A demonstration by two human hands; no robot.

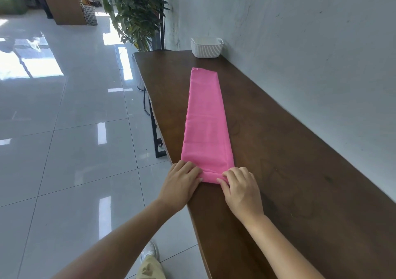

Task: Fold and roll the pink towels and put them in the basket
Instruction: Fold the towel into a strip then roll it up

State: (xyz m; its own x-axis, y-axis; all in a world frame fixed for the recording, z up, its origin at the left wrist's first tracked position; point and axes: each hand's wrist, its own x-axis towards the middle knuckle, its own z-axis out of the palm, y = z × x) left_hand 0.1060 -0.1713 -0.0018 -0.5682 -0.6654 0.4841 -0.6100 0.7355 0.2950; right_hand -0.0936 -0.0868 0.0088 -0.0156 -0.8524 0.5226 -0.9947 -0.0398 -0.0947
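A pink towel lies folded into a long narrow strip along the dark wooden table, running away from me. Its near end is turned over into a small first roll. My left hand grips the left side of that rolled end, and my right hand grips the right side, fingers curled over the fold. A white ribbed basket stands at the far end of the table beyond the towel, close to the wall. I cannot see inside it.
The table runs along a grey wall on the right; its left edge drops to a glossy tiled floor. A potted plant stands past the table's far end. A wooden counter with pink cloth stands far back left.
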